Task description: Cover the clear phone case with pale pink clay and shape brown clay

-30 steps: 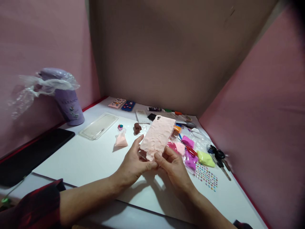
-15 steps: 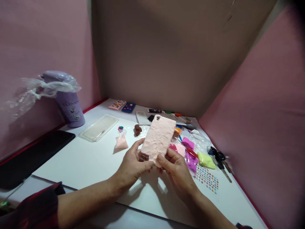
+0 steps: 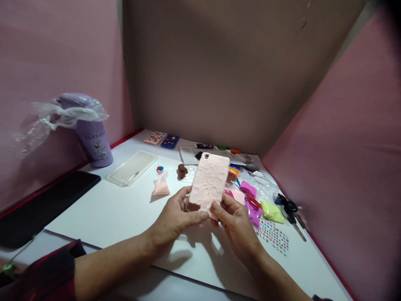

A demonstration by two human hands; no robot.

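Note:
A phone case [image 3: 209, 182] coated in pale pink clay is held up over the white board, tilted toward me, its camera cutout at the upper left. The clay surface is uneven, and the lower left corner is bare of it. My left hand [image 3: 175, 215] grips that lower left edge, thumb along the bottom. My right hand [image 3: 233, 217] pinches the lower right corner, its thumb pressed on the clay. Fingers behind the case are partly hidden. Beyond it lie a lump of brown clay [image 3: 182, 171] and a bag of pale pink clay [image 3: 161, 185].
At left stand a purple tumbler [image 3: 94, 142] in plastic wrap, a black phone [image 3: 46, 209] and a clear case [image 3: 131, 168]. Right of my hands are yellow clay [image 3: 272, 212], red scissors [image 3: 252, 200], gem stickers [image 3: 274, 236] and black-handled tools [image 3: 290, 211]. Two decorated cases [image 3: 163, 139] lie at the back.
The phone case has turned slightly more upright in my hands. My left thumb has slid right along its bottom edge. Both hands keep their hold.

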